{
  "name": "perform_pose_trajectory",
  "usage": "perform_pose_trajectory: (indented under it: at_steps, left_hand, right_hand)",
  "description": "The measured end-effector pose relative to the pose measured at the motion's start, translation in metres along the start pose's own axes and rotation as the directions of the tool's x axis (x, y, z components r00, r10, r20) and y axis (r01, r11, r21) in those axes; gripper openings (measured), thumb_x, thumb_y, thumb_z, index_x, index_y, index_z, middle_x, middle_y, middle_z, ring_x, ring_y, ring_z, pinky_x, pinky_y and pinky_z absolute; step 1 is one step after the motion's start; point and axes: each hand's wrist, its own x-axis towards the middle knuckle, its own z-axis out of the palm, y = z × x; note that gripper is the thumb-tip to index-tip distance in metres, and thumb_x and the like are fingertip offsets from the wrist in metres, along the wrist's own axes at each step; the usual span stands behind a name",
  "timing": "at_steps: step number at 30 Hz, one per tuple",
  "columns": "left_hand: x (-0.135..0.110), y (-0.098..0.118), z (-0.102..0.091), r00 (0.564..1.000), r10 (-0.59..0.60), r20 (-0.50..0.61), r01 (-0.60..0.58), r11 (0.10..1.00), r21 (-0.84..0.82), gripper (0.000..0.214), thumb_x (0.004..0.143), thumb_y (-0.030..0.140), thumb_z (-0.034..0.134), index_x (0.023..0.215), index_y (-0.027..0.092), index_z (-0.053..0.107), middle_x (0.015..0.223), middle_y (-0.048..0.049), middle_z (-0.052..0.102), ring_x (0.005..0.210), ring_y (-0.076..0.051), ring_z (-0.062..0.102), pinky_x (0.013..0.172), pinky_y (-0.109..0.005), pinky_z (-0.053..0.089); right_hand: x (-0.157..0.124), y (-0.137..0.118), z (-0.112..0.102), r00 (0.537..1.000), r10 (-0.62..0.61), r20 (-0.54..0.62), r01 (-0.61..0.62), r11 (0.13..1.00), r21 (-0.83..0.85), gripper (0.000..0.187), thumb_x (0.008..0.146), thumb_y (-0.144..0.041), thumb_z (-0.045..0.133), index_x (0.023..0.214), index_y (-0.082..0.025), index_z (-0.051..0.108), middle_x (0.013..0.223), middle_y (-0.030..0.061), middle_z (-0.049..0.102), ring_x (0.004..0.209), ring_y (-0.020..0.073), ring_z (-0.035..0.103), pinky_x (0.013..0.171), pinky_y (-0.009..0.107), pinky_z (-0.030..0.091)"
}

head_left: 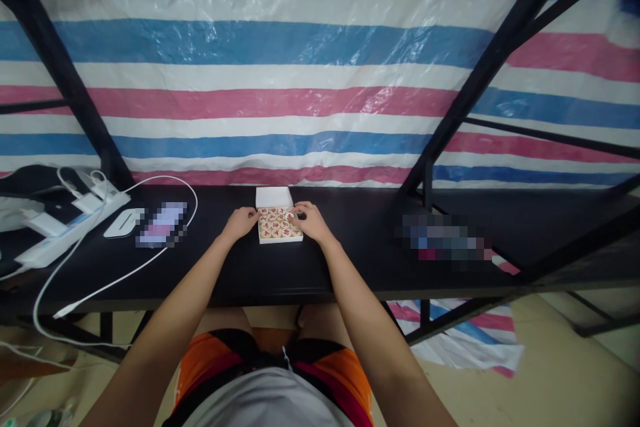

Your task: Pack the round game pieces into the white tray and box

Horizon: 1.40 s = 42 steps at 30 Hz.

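A small white box (281, 238) lies open on the black table (280, 273), filled with round wooden pieces (278, 223) marked in red. Its white lid (273, 197) lies just behind it. My left hand (242, 221) rests against the box's left side with fingers curled at the edge. My right hand (309, 220) is at the box's right side, its fingers curled over the far right corner and touching the pieces there. Whether either hand pinches a piece is too small to tell.
A white power strip (70, 227) with plugged chargers and white cables (115, 280) lies at the left, beside a white mouse (123, 222) and a blurred phone (163, 224). A blurred object (445, 243) sits at the right. Black frame bars (480, 73) rise before a striped tarp.
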Motion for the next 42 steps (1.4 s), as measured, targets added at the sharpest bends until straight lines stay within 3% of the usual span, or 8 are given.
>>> perform_pose_trajectory:
  at_steps: [5,8,11,14,17,35,38,42]
  left_hand:
    - [0.000,0.000,-0.001,1.000,-0.002,0.002,0.002,1.000,0.006,0.038,0.084,0.045,0.045,0.069,0.017,0.067,0.066,-0.0064,0.064,0.064,-0.018,0.056,0.058,-0.026,0.032]
    - [0.000,0.000,-0.001,1.000,0.007,0.001,-0.007,1.000,0.002,0.038,0.084,0.045,0.044,0.070,0.018,0.067,0.066,-0.0057,0.064,0.063,-0.018,0.055,0.059,-0.026,0.033]
    - [0.000,0.000,-0.001,1.000,0.009,0.004,-0.009,1.000,0.001,0.039,0.084,0.046,0.044,0.069,0.017,0.066,0.065,-0.0054,0.063,0.062,-0.018,0.054,0.059,-0.026,0.032]
    - [0.001,-0.002,0.000,1.000,0.007,0.009,-0.007,1.000,0.001,0.039,0.084,0.046,0.044,0.069,0.017,0.065,0.065,-0.0050,0.062,0.062,-0.017,0.052,0.058,-0.025,0.031]
    - [0.002,-0.003,0.000,1.000,0.011,0.014,-0.011,1.000,0.001,0.039,0.084,0.046,0.044,0.069,0.017,0.065,0.065,-0.0047,0.062,0.061,-0.017,0.052,0.058,-0.025,0.031]
    - [0.001,-0.001,0.000,1.000,0.000,0.009,0.000,1.000,0.011,0.038,0.084,0.045,0.044,0.069,0.018,0.066,0.067,-0.0062,0.064,0.063,-0.018,0.055,0.058,-0.026,0.032]
    - [0.000,0.000,-0.001,1.000,-0.006,0.012,0.005,1.000,0.014,0.038,0.085,0.044,0.044,0.068,0.018,0.066,0.067,-0.0063,0.065,0.063,-0.018,0.056,0.058,-0.026,0.033]
    - [0.000,0.000,-0.001,1.000,-0.007,0.019,0.007,1.000,0.015,0.038,0.085,0.044,0.044,0.069,0.018,0.066,0.067,-0.0064,0.065,0.063,-0.019,0.056,0.058,-0.026,0.033]
  right_hand:
    - [0.000,-0.008,-0.002,0.999,-0.032,0.009,0.031,0.998,0.061,0.013,0.074,-0.027,0.059,0.082,-0.021,0.067,0.084,0.0010,0.065,0.083,0.0159,0.057,0.082,0.029,0.042]
    - [0.003,-0.004,-0.003,0.992,0.014,-0.126,0.004,0.990,0.138,0.015,0.075,-0.031,0.057,0.082,-0.020,0.064,0.081,0.0009,0.066,0.077,0.0146,0.059,0.076,0.026,0.044]
    - [0.005,0.007,-0.007,0.946,0.187,-0.265,-0.148,0.976,0.159,0.017,0.074,-0.033,0.056,0.082,-0.020,0.063,0.079,0.0013,0.067,0.074,0.0149,0.060,0.074,0.026,0.044]
    - [0.004,0.016,-0.010,0.917,0.331,-0.222,-0.316,0.943,0.102,0.012,0.071,-0.029,0.058,0.078,-0.021,0.063,0.077,0.0014,0.068,0.074,0.0163,0.061,0.073,0.027,0.044]
    - [0.002,0.019,-0.009,0.926,0.356,-0.129,-0.360,0.933,-0.007,0.007,0.071,-0.027,0.059,0.071,-0.022,0.063,0.075,0.0022,0.069,0.075,0.0174,0.062,0.072,0.027,0.043]
    - [0.001,0.015,-0.001,0.970,0.204,-0.134,-0.227,0.957,-0.179,0.026,0.086,-0.035,0.050,0.096,-0.019,0.067,0.092,0.0092,0.065,0.086,0.0198,0.059,0.079,0.030,0.043]
    - [0.001,0.005,-0.002,0.983,0.073,-0.170,-0.096,0.987,-0.126,0.024,0.085,-0.031,0.051,0.099,-0.019,0.067,0.095,0.0072,0.062,0.086,0.0179,0.057,0.083,0.030,0.042]
    - [-0.002,-0.013,-0.002,0.995,-0.104,-0.012,0.102,0.989,-0.104,0.017,0.082,-0.027,0.054,0.088,-0.021,0.069,0.089,0.0041,0.063,0.087,0.0177,0.054,0.085,0.030,0.040]
